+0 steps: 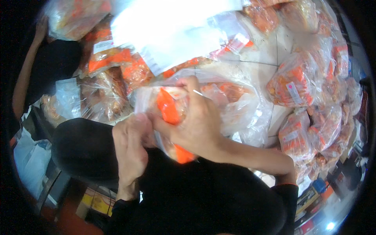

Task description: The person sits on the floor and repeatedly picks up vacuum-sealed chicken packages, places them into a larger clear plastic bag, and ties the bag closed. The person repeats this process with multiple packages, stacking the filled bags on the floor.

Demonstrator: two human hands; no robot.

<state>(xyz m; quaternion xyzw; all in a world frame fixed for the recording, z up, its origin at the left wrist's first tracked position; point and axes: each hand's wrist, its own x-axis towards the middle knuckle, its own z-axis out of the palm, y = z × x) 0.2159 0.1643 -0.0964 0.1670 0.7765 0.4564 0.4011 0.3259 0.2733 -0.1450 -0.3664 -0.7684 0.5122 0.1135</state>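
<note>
In front of my lap I hold a clear plastic packet [169,106] with bright orange patches and pale, reddish contents. My right hand [199,121] is wrapped over its right side, with a thin white strip showing by the fingers. Closed fingers of my left hand [135,135] grip the packet's lower left edge; motion blurs them, and the exact spot they pinch is hidden. Just beyond my right hand lies a large clear plastic bag [250,113] with more orange packets [231,91] inside.
Several filled clear bags [293,84] are heaped along the right. More orange-labelled packets [107,58] lie at the left, near another person's arm [25,78]. A glaring white sheet [176,31] covers the far middle. Pale floor tiles [254,74] show between.
</note>
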